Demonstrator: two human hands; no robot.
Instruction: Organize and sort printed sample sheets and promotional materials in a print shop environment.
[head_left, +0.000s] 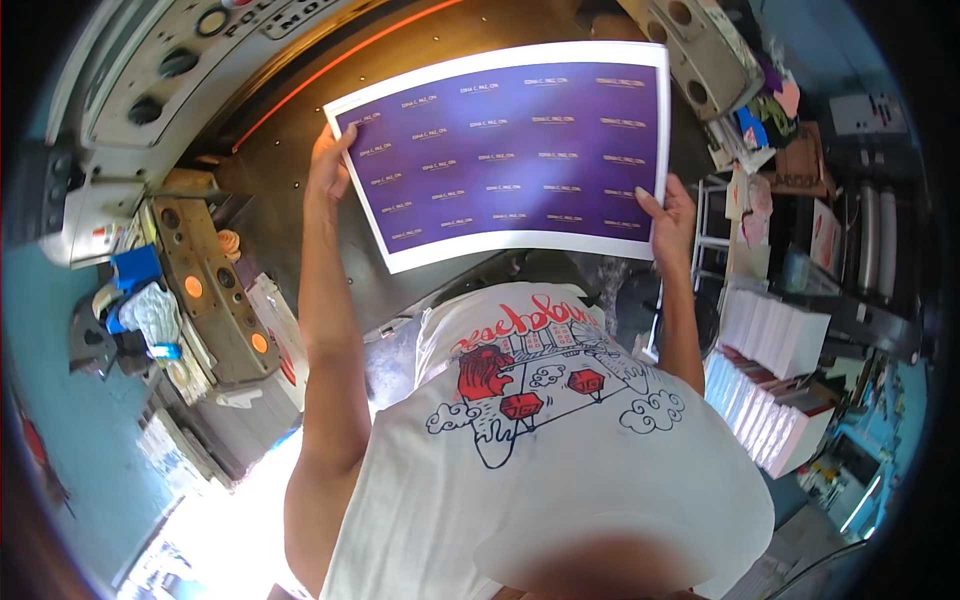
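Note:
A large printed sheet (502, 161), purple with rows of small repeated gold writing and a white margin, is stretched between my two hands and bows slightly. My left hand (331, 161) grips its left edge near the upper corner, the thumb on the printed face. At the lower right edge, my right hand (667, 217) pinches the sheet, thumb on top and fingers behind. Beneath the sheet lies the dark metal table of a cutting machine (274, 195), with small studs in its surface and a red light line across its far part.
The machine's grey housing with knobs (112, 97) rises at the upper left. A side panel with round buttons (217, 289) stands at left, cloths and a tape roll beside it. Stacks of paper (772, 337) and a white metal rack (709, 225) are at right.

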